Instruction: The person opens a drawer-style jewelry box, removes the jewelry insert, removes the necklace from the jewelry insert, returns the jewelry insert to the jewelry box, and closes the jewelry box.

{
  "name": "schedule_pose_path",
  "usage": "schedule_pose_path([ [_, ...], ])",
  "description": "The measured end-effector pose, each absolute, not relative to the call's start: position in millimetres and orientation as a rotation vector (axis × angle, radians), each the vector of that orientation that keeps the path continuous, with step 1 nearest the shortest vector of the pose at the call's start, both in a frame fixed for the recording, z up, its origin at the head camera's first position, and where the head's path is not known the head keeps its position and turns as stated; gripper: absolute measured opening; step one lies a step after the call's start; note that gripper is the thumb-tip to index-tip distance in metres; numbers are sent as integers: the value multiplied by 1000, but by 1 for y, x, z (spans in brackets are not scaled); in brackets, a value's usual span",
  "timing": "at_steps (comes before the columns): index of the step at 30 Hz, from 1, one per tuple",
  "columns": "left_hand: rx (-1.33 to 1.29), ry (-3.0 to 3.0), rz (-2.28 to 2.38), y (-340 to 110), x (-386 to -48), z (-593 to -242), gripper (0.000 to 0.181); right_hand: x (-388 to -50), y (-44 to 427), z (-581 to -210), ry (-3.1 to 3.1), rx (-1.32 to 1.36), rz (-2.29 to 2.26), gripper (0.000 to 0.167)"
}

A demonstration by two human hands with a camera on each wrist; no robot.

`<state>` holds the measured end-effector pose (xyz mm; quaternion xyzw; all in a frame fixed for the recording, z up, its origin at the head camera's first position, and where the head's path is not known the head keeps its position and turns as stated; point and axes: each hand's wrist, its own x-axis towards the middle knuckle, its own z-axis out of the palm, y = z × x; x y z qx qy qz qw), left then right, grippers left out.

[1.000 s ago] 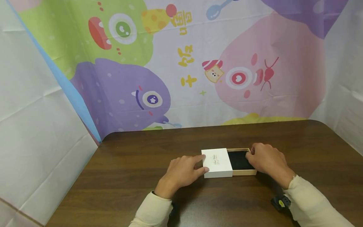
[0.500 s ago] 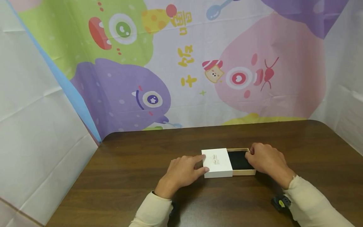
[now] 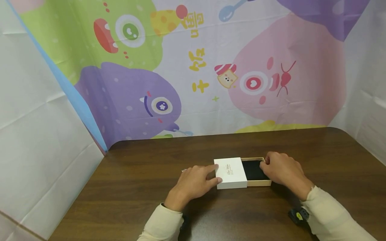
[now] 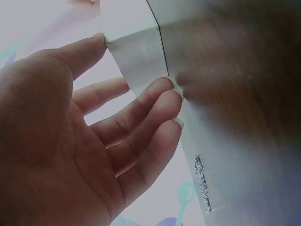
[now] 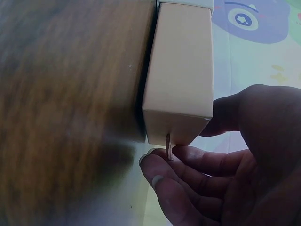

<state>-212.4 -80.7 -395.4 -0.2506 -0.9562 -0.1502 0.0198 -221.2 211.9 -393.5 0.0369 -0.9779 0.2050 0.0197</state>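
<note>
A small drawer-style gift box lies on the table, its white sleeve on the left with gold lettering on top. From the sleeve's right end a gold-edged drawer sticks out, lined with a black pad. My left hand touches the sleeve's left end with thumb and index finger; its other fingers bend loosely below. My right hand grips the drawer's outer end, thumb over the rim. In the right wrist view a short ribbon tab hangs from that end against the curled fingers.
A silvery, chain-like thing lies on the table beyond my left hand. The dark wooden table runs back to a cartoon-printed cloth. White sheets hang at both sides.
The drawer has slid slightly left, a little further into the sleeve, with my right hand on its end. My left hand and the sleeve have hardly moved.
</note>
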Motion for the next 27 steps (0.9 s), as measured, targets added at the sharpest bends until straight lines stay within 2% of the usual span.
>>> schedule_pose_path([
  [27,-775,-2967,-464,-81,-211,-394,50,-221,210,-393,-3051,141,654,22],
])
